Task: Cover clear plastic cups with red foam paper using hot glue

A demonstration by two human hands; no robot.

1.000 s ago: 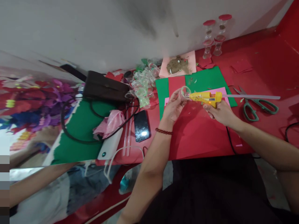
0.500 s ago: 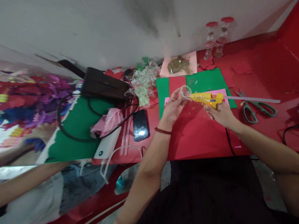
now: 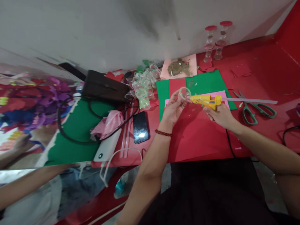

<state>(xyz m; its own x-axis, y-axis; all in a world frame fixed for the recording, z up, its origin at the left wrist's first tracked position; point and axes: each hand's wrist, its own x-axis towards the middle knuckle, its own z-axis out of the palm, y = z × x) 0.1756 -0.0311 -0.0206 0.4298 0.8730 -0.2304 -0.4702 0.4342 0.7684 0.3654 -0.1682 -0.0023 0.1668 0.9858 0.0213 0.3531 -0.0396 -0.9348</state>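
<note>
Between the fingers of my left hand [image 3: 173,107] is a small clear plastic cup [image 3: 185,93], its round rim facing up and to the right. My right hand [image 3: 221,115] is wrapped round the handle of a yellow glue gun [image 3: 206,100]. A long translucent glue stick [image 3: 249,100] juts out of its back end. The nozzle points left and meets the cup near my left fingertips; whether it touches the plastic I cannot tell. Red, pink and green sheets lie below both hands, among them a green sheet [image 3: 203,82].
Scissors [image 3: 255,107] lie right of my right hand. Clear plastic cups [image 3: 145,82] are heaped behind the phone [image 3: 140,126]. Brown sand [image 3: 178,67] sits on pink paper. Joined-cup towers [image 3: 219,47] stand by the wall. A cable [image 3: 58,122] loops at left, near another person's arm [image 3: 30,181].
The view has shifted slightly. My hands keep nearly the same pose, with the cup turned a little and the glue gun still at it.
</note>
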